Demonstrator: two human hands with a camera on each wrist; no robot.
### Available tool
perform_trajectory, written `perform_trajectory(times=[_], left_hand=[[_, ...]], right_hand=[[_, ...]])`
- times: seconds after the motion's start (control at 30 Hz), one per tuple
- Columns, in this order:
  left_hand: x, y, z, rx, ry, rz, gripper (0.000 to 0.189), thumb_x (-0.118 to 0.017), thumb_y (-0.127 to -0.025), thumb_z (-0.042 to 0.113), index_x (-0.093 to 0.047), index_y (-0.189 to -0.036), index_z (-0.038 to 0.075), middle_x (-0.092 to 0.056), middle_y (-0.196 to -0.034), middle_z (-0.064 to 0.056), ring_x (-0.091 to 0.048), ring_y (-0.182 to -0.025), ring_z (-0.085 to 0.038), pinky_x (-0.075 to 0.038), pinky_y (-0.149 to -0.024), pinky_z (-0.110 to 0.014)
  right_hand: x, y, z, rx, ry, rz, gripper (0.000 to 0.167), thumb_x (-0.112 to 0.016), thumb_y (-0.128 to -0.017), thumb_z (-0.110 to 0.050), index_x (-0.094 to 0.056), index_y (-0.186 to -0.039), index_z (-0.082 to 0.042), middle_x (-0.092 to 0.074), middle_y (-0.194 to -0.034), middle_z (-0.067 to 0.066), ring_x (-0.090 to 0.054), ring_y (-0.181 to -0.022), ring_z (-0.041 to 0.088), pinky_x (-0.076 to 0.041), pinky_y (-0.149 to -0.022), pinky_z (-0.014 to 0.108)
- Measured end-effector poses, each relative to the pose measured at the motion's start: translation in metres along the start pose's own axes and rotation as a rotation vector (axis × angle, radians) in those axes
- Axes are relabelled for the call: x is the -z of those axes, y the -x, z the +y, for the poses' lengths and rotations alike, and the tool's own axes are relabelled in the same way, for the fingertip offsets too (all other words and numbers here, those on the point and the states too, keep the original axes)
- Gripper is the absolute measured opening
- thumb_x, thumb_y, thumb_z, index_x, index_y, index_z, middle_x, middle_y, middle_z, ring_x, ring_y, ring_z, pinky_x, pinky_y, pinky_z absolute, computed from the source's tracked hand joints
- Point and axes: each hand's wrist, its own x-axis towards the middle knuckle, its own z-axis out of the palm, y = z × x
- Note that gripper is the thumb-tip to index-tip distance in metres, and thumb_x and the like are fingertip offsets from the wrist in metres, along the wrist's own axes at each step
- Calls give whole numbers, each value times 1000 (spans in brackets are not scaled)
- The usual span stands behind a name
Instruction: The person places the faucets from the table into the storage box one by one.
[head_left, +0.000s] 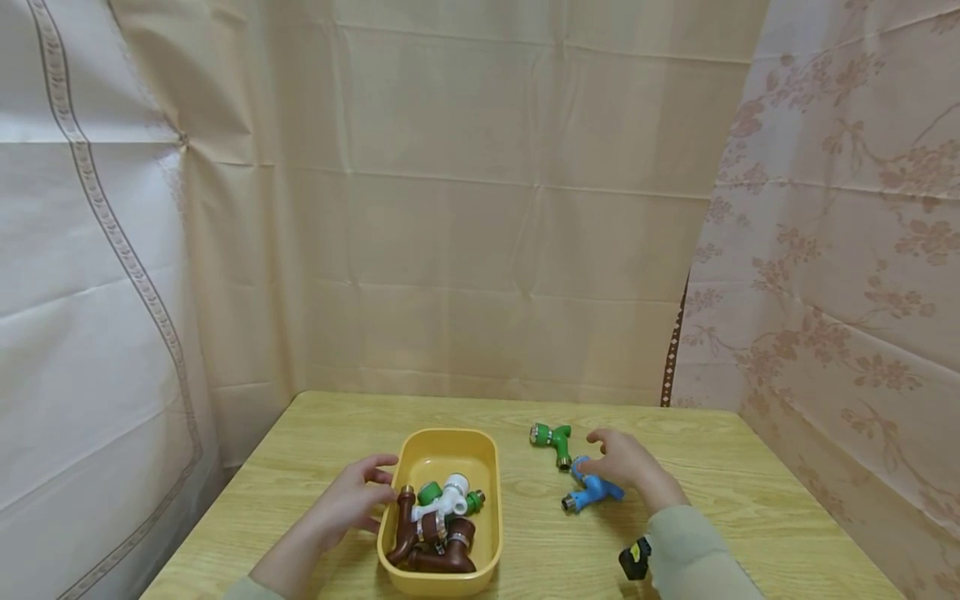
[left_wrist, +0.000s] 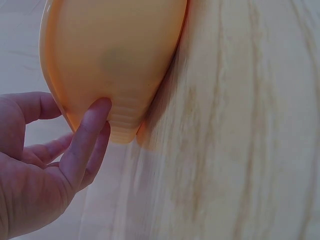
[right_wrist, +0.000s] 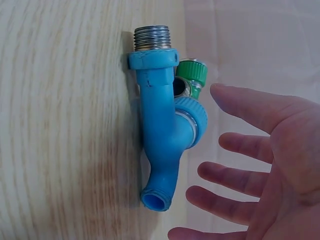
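My left hand [head_left: 348, 500] is at the left side of a yellow plastic tub [head_left: 491, 467], its fingertips touching the outer wall [left_wrist: 120, 65] in the left wrist view. Inside the tub lie brown taps [head_left: 442, 560], a white tap [head_left: 450, 500] and a partly covered green piece [head_left: 429, 492]. My right hand [head_left: 626, 462] hovers beside a blue tap [head_left: 594, 492] on the table, fingers spread and holding nothing. The right wrist view shows the blue tap [right_wrist: 162, 120] with its metal thread, apart from the fingers [right_wrist: 230, 177].
Behind the blue tap lies a green tap [head_left: 558, 442] on the wooden table [head_left: 337, 425]. A black strap piece with a yellow mark [head_left: 636, 558] is at my right wrist. Curtains [head_left: 510, 250] hang behind the table and along both sides.
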Motion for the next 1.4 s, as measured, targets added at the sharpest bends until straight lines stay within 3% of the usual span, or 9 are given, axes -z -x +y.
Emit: perform_trajectory(times=[0.4,0.8,1.4], left_hand=[[1,1,-2,-16,25,-17,69,-63,-84,-1,-40,-148,-6,-51,-116,-24,-65,-91,-30,-63,-65,-50],[1,0,-2,-15,20,-13,68,-64,-84,-2,-41,-148,-6,-51,-116,-24,-65,-91,-30,-63,-64,-50],[1,-1,-2,-7,8,-8,68,-64,-84,-2,-42,-148,-5,-51,-116,-24,-64,-90,-30,-63,-63,-49]], right_hand=[[-8,2,-2,-21,-13,-26,60,-80,-88,-30,-60,-135,2,-64,-125,21,-61,-112,40,-53,-91,59],[-16,3,-3,-43,47,-30,56,-80,-86,-29,-63,-131,0,-67,-121,18,-63,-110,38,-52,-92,61],[-26,-4,0,-60,116,-16,56,-83,-79,-25,-66,-127,-2,-69,-114,14,-62,-93,27,-55,-84,54]])
